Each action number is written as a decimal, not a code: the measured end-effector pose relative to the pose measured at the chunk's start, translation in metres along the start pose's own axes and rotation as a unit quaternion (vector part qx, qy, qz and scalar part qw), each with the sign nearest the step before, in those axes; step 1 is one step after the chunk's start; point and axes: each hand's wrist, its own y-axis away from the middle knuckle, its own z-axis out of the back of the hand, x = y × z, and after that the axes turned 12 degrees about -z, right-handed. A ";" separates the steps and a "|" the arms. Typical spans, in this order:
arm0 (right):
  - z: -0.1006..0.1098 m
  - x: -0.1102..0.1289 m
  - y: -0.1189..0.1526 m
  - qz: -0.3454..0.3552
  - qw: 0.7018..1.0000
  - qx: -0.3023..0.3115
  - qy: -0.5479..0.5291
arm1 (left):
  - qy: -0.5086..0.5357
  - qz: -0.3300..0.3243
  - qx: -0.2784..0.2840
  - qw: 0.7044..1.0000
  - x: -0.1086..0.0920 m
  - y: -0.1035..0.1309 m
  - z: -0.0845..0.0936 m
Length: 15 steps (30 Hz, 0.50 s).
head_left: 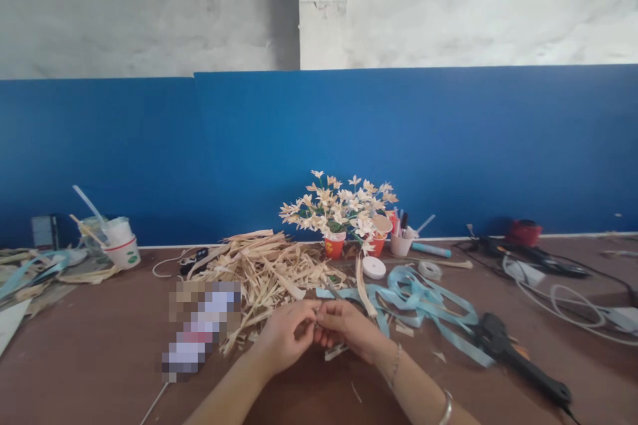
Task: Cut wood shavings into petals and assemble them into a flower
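Head view shows my left hand [285, 333] and right hand [349, 327] pinching a tiny, unidentifiable piece [316, 319] between them, near dried husk strips [272, 269]; I'd keep pressure light, fingertips steady.

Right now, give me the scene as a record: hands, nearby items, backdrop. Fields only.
hands: left hand and right hand, fingers curled, tips together
held: too small to tell
beyond hands: dry strip pile, pale flowers, red cup
right side: light-blue ribbon, black tool
left side: white cup
surface: brown tabletop
backdrop: blue panel, grey wall
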 end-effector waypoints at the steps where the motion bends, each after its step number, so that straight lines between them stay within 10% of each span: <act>1: 0.000 0.001 0.000 -0.002 1.000 0.002 0.005 | 0.003 -0.002 0.000 1.000 0.000 0.000 0.000; 7: -0.005 0.000 -0.006 0.056 0.985 -0.151 0.069 | -0.027 0.081 -0.037 0.996 0.003 -0.004 -0.005; 15: -0.017 -0.002 0.001 0.212 0.873 -0.288 0.331 | 0.008 0.165 -0.052 0.985 0.002 -0.004 -0.010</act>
